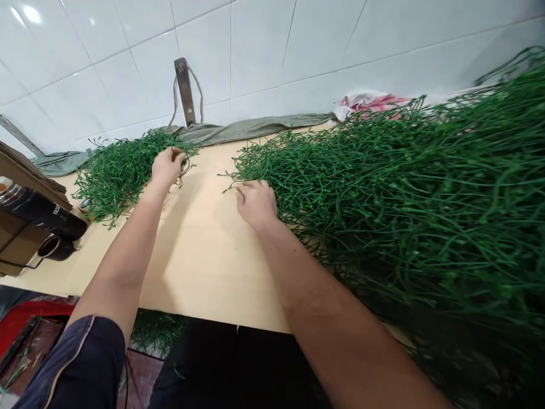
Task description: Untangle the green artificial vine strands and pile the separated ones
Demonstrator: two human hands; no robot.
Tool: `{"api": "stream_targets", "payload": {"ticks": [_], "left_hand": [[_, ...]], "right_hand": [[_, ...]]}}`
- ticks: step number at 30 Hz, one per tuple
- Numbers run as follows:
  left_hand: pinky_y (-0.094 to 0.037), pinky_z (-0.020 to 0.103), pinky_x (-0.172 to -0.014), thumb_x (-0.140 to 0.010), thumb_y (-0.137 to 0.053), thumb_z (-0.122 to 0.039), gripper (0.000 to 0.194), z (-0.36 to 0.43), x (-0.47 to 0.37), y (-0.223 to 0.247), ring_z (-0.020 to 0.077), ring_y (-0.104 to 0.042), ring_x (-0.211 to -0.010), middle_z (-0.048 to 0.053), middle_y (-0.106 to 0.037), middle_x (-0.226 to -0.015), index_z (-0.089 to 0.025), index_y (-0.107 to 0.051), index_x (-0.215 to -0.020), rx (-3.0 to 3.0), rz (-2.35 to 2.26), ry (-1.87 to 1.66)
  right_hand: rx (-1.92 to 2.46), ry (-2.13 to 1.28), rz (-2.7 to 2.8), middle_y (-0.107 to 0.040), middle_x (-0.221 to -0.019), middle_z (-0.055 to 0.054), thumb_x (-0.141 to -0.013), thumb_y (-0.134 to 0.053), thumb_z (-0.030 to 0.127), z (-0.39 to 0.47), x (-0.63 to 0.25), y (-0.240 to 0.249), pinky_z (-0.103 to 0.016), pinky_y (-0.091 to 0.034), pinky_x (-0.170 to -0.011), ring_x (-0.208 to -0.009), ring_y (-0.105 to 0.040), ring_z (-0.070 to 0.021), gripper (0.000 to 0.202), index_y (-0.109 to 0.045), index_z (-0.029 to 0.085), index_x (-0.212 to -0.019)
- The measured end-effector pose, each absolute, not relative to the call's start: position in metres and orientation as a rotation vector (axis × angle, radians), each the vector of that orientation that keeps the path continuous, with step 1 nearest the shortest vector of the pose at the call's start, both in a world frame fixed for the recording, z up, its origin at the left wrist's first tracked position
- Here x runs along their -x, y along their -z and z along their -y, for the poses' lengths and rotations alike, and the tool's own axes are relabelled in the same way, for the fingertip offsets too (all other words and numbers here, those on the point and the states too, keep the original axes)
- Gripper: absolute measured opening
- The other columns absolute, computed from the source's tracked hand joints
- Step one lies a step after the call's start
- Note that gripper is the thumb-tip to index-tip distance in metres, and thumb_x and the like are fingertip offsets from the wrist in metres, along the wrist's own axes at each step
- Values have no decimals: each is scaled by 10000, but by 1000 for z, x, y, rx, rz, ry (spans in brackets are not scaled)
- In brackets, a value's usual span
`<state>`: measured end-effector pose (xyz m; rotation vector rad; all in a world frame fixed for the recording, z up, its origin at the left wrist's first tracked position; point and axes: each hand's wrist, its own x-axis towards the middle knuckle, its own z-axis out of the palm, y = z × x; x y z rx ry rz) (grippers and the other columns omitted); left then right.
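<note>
Two heaps of green stalks, a bare strip of bench between the hands

The large heap of green stalks (383, 170) covers the right side of the bench (213, 244), its loose tips pointing left into the middle. The right hand (258, 201) rests at that ragged left edge, fingers bent and close together; whether they hold a stalk cannot be told. The smaller heap (123, 170) lies to the left, toward the back. The left hand (167, 165) is at its right edge, fingers drawn narrow as in a pinch, with thin stalks just beside them; a grip cannot be made out.

Between the heaps, bare bench runs from the front edge nearly to the back, giving open room between the two forearms. On the right, stalks crowd close along the right forearm. Behind, an olive cloth (255, 128) lines the back edge, a pink and white cloth (374, 103) is bunched behind the large heap, and a metal bracket (185, 94) stands against the tiled wall (255, 45).

At the left end, a black flask (46, 213), a dark mug (57, 248) and cardboard (25, 241) limit the space beyond the smaller heap. Below the front edge are a red tub (46, 308) and more greenery (157, 332).
</note>
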<state>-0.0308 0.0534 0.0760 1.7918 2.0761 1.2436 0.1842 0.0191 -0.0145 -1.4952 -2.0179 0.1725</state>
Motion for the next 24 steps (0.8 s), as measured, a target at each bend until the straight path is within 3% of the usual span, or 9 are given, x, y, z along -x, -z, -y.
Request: {"api": "stream_targets", "payload": {"ticks": [3,8,11,15,17,24], "left_hand": [[-422,250,-715,-823,-531,-200,72,-37,21,-94,81,-551,-687,26,-637,-869,-170,-555,-885,-1626,-1707,-1442],[-371,220,-575,-792,-531,-122,62,9,-4,-69,47,-474,-521,-23,-567,-688,-123,-593,-800,-1492,-1471,-1204],[-310,198,-536,-804,-520,-150,83,22,-13,-43,44,-393,-501,-44,-507,-596,-107,-589,-788,-1472,-1458,-1047],[-249,206,-510,-828,-490,-168,114,26,-20,-34,55,-312,-489,-63,-403,-521,-111,-584,-796,-1511,-1454,-974],[-255,211,-520,-838,-469,-167,130,26,-21,-36,59,-300,-488,-66,-371,-515,-116,-569,-773,-1512,-1462,-963],[-302,207,-562,-829,-477,-200,148,22,-13,-31,62,-351,-543,-46,-435,-577,-99,-582,-803,-1584,-1502,-1000]], "right_hand": [[1368,-145,1927,-618,-1098,-130,-846,-431,223,-16,-181,7,-385,-387,-893,-1059,-432,-263,301,-676,118,-988],[1057,-258,1801,-631,-972,-120,-880,-394,321,-14,-172,4,-358,-401,-899,-958,-496,-217,326,-654,130,-930],[946,-626,1734,-604,-820,-77,-884,-337,505,-13,-168,8,-316,-439,-750,-783,-542,-170,464,-628,146,-849],[807,-1087,1628,-507,-667,-12,-712,-386,769,-7,-167,6,-266,-418,-631,-661,-523,-123,632,-570,165,-704],[754,-1209,1596,-491,-642,1,-669,-428,786,-3,-167,2,-251,-410,-616,-655,-506,-113,630,-563,170,-691],[848,-1246,1616,-466,-590,12,-719,-509,682,-1,-168,0,-234,-397,-591,-625,-459,-100,522,-512,174,-596]]}}
